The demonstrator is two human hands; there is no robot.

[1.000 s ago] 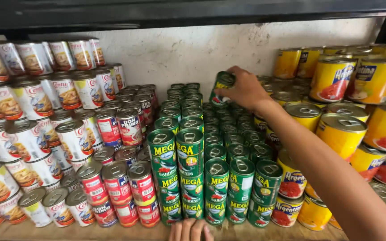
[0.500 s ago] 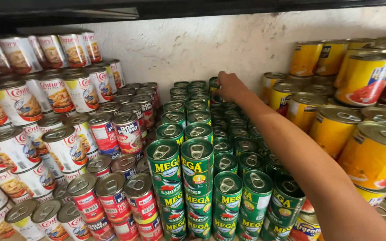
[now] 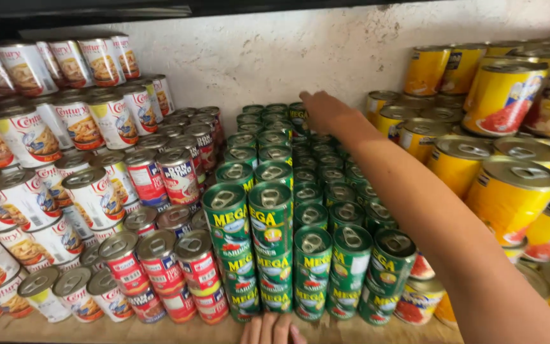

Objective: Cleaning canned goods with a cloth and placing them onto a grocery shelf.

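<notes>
Head view: right hand [image 3: 323, 111], fingers together, rests on the rearmost green can [image 3: 298, 117]; left hand [image 3: 274, 329] lies flat on the shelf [image 3: 128, 331] edge.

Green can [image 3: 298, 116], apparently upright, back row

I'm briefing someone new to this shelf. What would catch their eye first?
First, the block of green cans stacked in the middle, between white-labelled cans on the left and big yellow cans on the right. The right hand reaches to the back row by the white wall; the left hand rests at the shelf's front edge.
</notes>
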